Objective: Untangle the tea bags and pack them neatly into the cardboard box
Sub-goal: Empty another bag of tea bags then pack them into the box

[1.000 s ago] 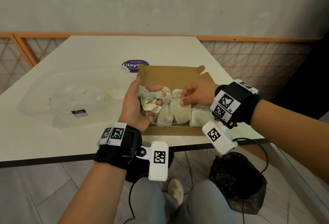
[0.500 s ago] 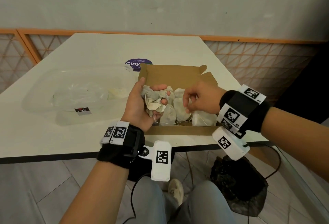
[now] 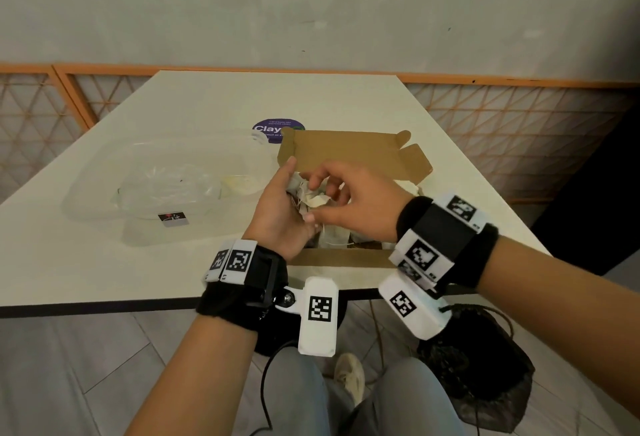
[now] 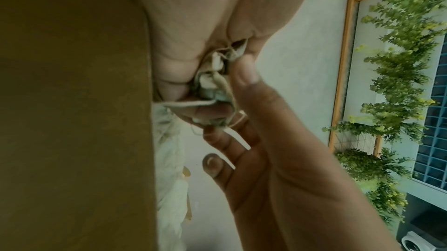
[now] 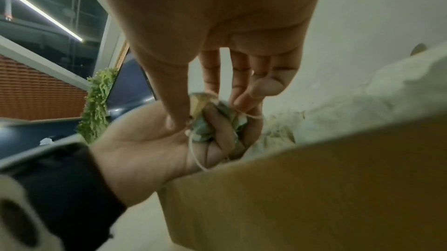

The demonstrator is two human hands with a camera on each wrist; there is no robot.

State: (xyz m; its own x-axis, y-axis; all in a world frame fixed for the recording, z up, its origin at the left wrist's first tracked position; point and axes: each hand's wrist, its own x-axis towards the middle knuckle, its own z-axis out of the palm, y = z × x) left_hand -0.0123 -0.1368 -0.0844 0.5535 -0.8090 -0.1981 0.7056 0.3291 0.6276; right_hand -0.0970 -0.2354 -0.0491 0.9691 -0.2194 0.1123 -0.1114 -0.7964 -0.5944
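Note:
My left hand (image 3: pixel 294 200) is held over the left side of the open cardboard box (image 3: pixel 339 258) and grips a tangled clump of tea bags (image 3: pixel 317 198) with loose strings. My right hand (image 3: pixel 313 200) reaches across from the right, its thumb and fingers pinching into that clump. In the right wrist view the thumb (image 5: pixel 174 117) and fingertips (image 5: pixel 241 103) close on the clump (image 5: pixel 205 123) from either side, above the left palm (image 5: pixel 145 140). The left wrist view shows the clump (image 4: pixel 210 83) between both hands. More pale tea bags (image 3: pixel 334 236) lie inside the box, partly hidden by the hands.
The box lid (image 3: pixel 349 155) stands open toward the far side. A clear plastic container (image 3: pixel 104 189) holding crumpled plastic sits left of the box, and a purple sticker (image 3: pixel 273 125) lies behind. The table edge (image 3: pixel 104 307) is near; a black bag (image 3: pixel 485 387) sits on the floor below.
My right hand left the tea bags lying in the box and moved left onto the clump in my left hand. The left hand kept its grip.

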